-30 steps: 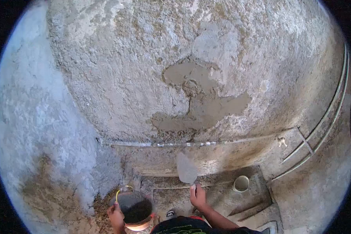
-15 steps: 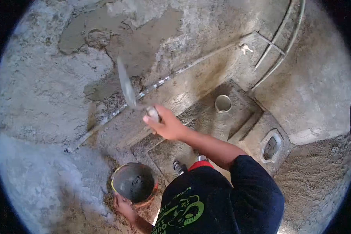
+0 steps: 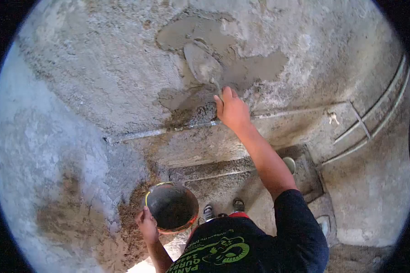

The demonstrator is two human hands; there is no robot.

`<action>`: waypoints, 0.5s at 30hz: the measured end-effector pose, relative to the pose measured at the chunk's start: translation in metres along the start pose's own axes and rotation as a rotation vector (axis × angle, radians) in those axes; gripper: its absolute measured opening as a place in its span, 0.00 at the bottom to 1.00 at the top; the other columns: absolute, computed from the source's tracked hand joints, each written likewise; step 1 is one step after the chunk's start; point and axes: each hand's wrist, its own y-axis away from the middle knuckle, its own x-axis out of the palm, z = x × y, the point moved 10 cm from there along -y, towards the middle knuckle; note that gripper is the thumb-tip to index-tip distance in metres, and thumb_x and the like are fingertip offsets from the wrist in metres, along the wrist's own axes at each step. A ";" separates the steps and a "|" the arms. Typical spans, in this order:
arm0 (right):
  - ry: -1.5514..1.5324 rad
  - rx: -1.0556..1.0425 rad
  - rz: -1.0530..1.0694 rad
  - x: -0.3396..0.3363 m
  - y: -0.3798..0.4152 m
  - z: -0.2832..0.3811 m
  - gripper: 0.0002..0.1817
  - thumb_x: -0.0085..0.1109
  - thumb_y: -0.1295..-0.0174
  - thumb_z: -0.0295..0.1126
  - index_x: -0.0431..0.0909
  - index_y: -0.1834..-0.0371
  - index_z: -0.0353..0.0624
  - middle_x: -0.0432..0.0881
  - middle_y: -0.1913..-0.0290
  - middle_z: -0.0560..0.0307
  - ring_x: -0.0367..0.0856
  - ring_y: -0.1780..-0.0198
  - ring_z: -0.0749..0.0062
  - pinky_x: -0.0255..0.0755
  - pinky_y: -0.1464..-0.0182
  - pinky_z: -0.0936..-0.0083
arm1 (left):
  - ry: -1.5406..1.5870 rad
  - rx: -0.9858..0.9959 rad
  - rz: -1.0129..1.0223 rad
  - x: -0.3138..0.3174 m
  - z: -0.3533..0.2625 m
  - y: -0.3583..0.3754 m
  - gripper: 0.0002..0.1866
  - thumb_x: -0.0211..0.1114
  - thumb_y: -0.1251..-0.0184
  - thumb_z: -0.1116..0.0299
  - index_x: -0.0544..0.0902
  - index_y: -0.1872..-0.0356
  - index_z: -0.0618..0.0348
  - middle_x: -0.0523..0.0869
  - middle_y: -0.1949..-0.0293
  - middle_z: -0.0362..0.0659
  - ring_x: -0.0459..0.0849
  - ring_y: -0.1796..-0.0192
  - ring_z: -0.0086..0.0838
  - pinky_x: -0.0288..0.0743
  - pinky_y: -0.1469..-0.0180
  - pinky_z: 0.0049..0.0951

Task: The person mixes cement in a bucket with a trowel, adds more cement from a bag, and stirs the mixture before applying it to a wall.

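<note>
My right hand (image 3: 233, 109) is closed round the handle of a trowel (image 3: 202, 64). The trowel's blade lies flat against the rough wall, at the left part of a patch of wet mortar (image 3: 255, 68). Low on the left, my left hand (image 3: 147, 226) grips the rim of a bucket (image 3: 172, 207), its fingers partly hidden behind the edge. Dark grey mortar shows inside the bucket, which has a yellow strip along its rim and an orange-red lower side.
A pipe (image 3: 146, 134) runs along the wall below the mortar patch. At right, longer pipes (image 3: 387, 102) bend up the wall near a small tap (image 3: 333, 118). Behind my forearm stands a round container (image 3: 289, 164). My sandalled feet (image 3: 238, 204) are on the floor.
My right hand has moved up, bringing the trowel blade from mid-air onto the wall. The bucket has come up slightly with my left hand, and the view has shifted left.
</note>
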 end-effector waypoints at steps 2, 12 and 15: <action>0.145 0.010 0.082 0.014 0.001 -0.017 0.19 0.55 0.26 0.44 0.68 0.48 0.39 0.84 0.61 0.35 0.86 0.67 0.35 0.79 0.68 0.44 | -0.030 0.048 -0.023 -0.006 0.012 -0.004 0.20 0.64 0.21 0.56 0.71 0.76 0.48 0.65 0.84 0.30 0.60 0.87 0.17 0.52 0.84 0.25; 0.115 -0.183 0.014 -0.033 0.006 0.011 0.20 0.57 0.27 0.46 0.69 0.48 0.39 0.84 0.59 0.38 0.86 0.70 0.38 0.80 0.72 0.49 | 0.018 0.075 -0.089 0.005 0.002 0.021 0.23 0.64 0.22 0.58 0.69 0.80 0.49 0.64 0.86 0.29 0.60 0.87 0.17 0.51 0.84 0.25; 0.146 -0.196 -0.030 -0.051 -0.039 0.030 0.20 0.56 0.27 0.46 0.69 0.48 0.40 0.84 0.59 0.37 0.85 0.73 0.38 0.79 0.74 0.51 | 0.021 0.051 -0.135 0.009 0.008 0.022 0.24 0.64 0.22 0.59 0.69 0.81 0.50 0.64 0.86 0.29 0.60 0.87 0.16 0.51 0.84 0.25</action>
